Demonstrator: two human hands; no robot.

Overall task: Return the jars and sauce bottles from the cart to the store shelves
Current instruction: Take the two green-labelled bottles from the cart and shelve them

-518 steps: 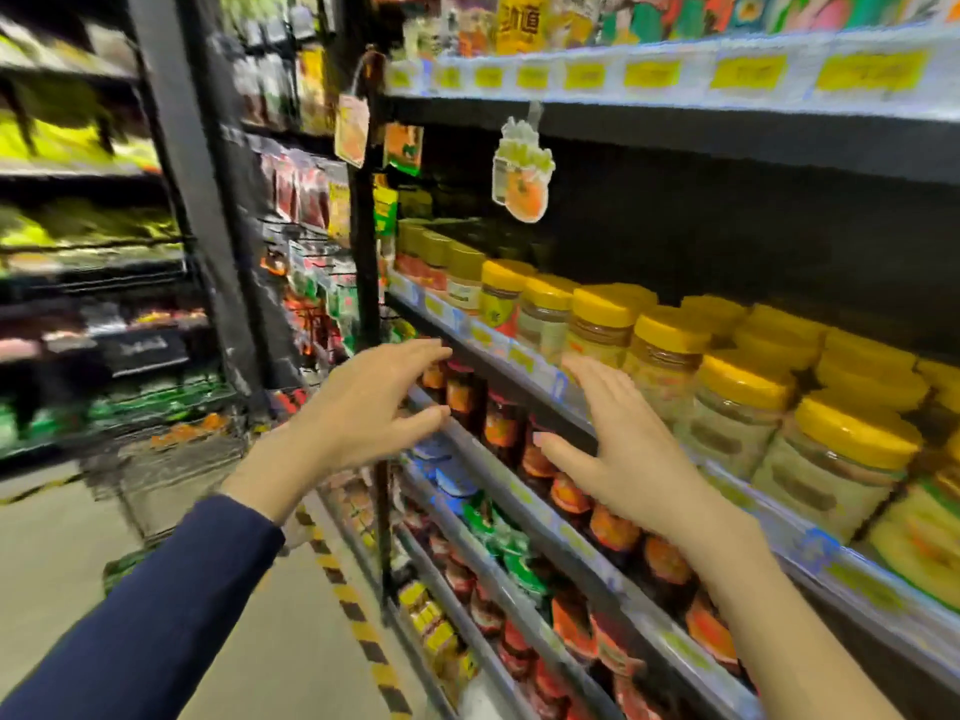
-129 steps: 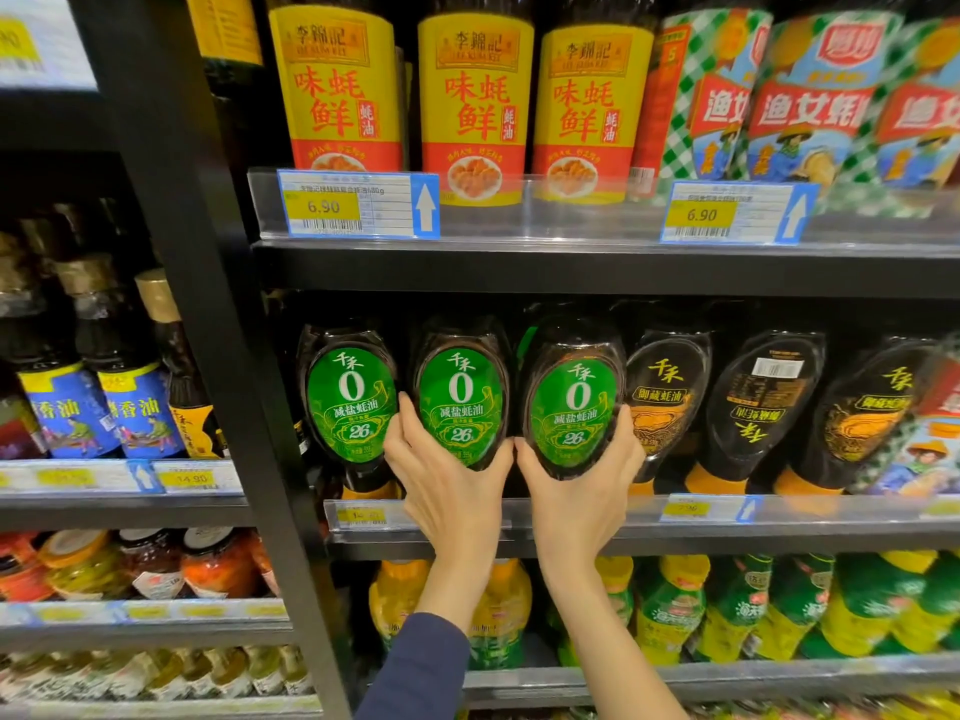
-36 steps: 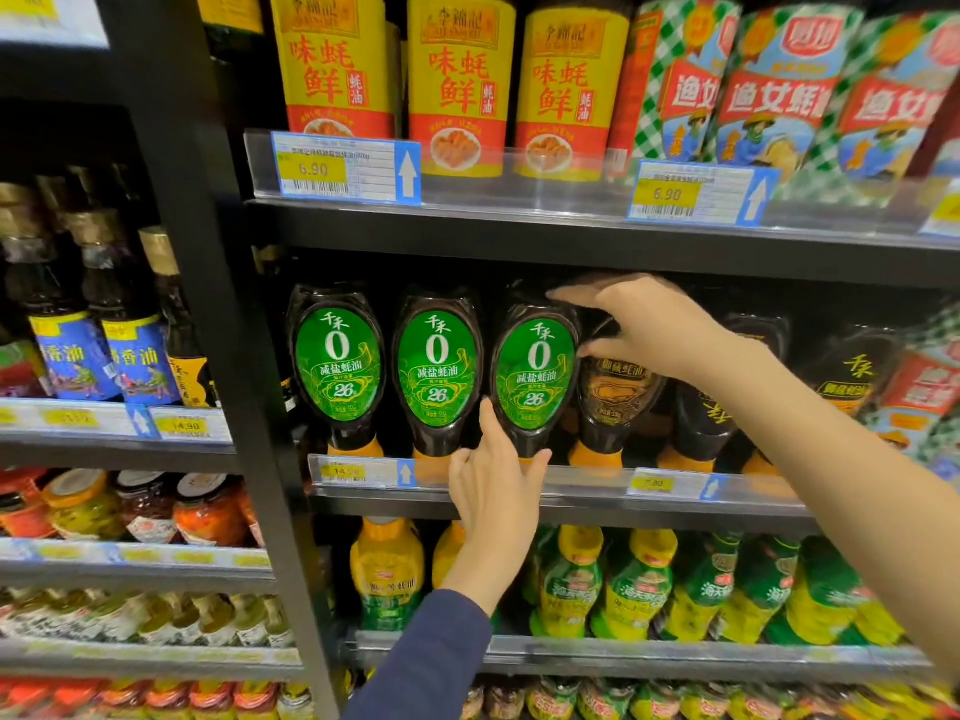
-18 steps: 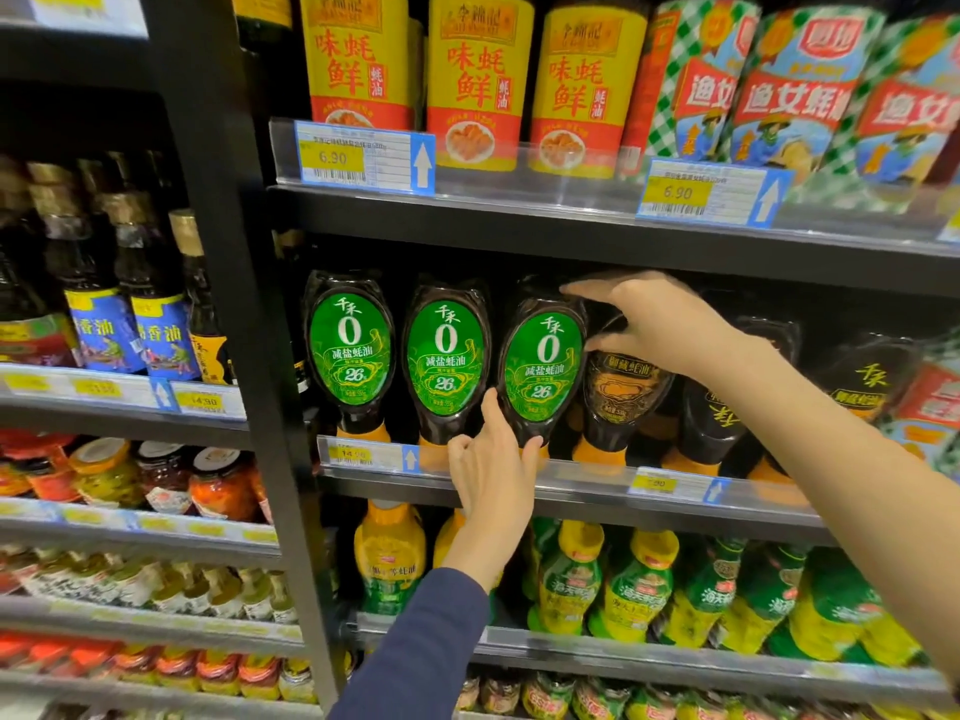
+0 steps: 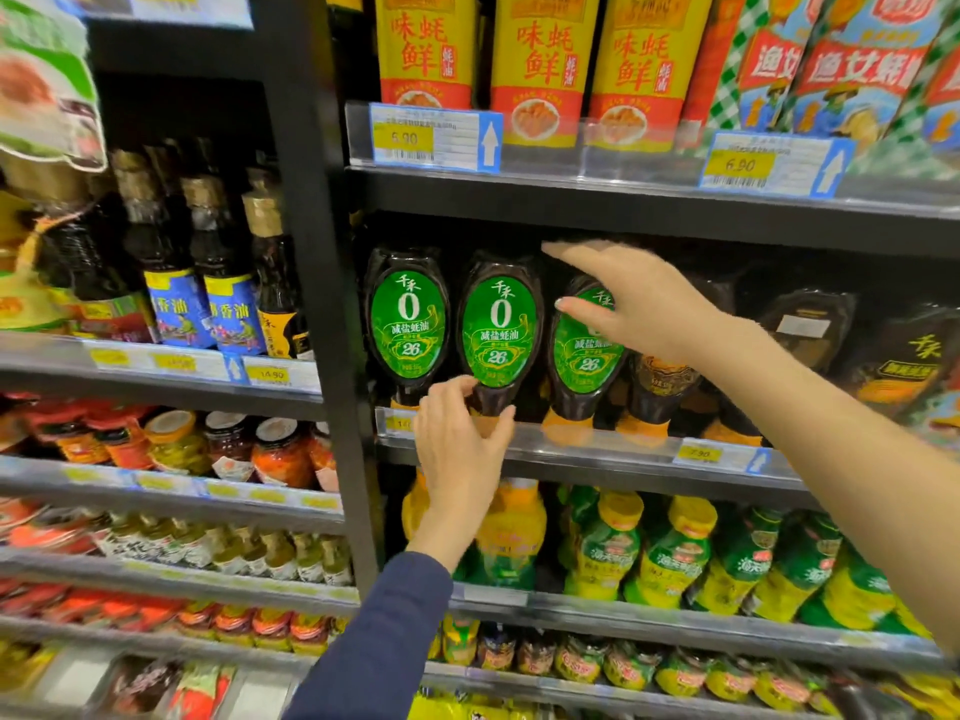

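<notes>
Three dark squeeze sauce bottles with green oval labels stand cap-down in a row on the middle shelf (image 5: 613, 452). My left hand (image 5: 460, 454) reaches up from below, and its thumb and fingers curl round the narrow neck of the middle green-label bottle (image 5: 497, 330). The left green-label bottle (image 5: 408, 324) stands untouched beside it. My right hand (image 5: 636, 304) is spread in front of the upper part of the right green-label bottle (image 5: 582, 356), fingers straight and pointing left. It holds nothing.
Brown-label squeeze bottles (image 5: 667, 379) fill the shelf to the right. Yellow and red sauce bottles (image 5: 545, 70) stand on the shelf above, green and yellow bottles (image 5: 670, 553) on the one below. A black upright post (image 5: 317, 304) separates a bay of oil bottles (image 5: 234, 283) and jars (image 5: 280, 452).
My left hand moved left from under the right green-label bottle and now grips the middle bottle's neck. My right hand came off the bottle tops and spread its fingers.
</notes>
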